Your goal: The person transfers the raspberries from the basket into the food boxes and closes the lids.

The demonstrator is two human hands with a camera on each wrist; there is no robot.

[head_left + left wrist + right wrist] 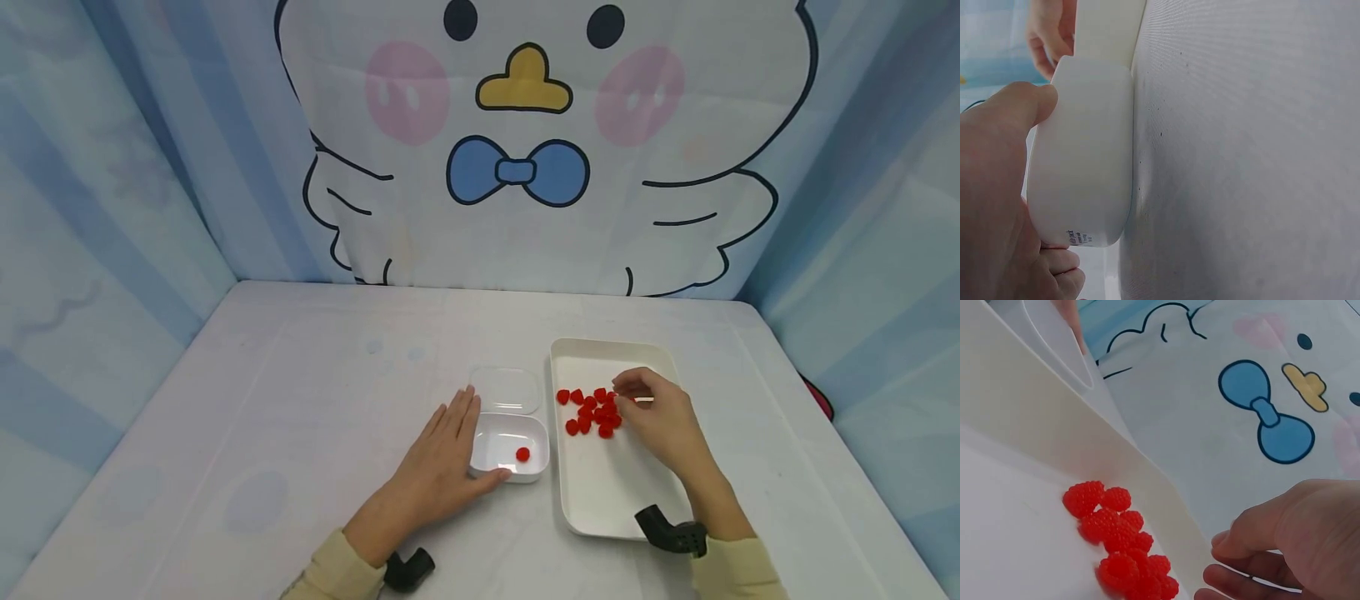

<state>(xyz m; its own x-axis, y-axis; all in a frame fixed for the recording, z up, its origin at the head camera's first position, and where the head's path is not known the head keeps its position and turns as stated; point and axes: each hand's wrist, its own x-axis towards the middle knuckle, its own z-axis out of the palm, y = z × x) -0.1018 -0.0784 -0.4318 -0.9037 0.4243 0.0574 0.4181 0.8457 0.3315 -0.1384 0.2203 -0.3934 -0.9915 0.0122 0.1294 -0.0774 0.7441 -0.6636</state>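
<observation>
A small white box (487,442) with a red raspberry (522,454) inside stands in front of the person. My left hand (442,467) holds it at the near left corner: the thumb lies at the front rim and the fingers run along the left side. Beside it, a cream tray (600,492) bears several red raspberries (1119,534) grouped toward its far left part. Over the tray, my right hand (663,417) reaches to the right edge of this group. Its thumb and fingers are loosely bent, and no raspberry shows between them in the right wrist view.
A clear plastic lid (506,390) lies behind the white box. The box stands close to the tray's left rim. White cloth (300,400) covers the table, and a curtain with a cartoon bird (517,242) rises at its back edge.
</observation>
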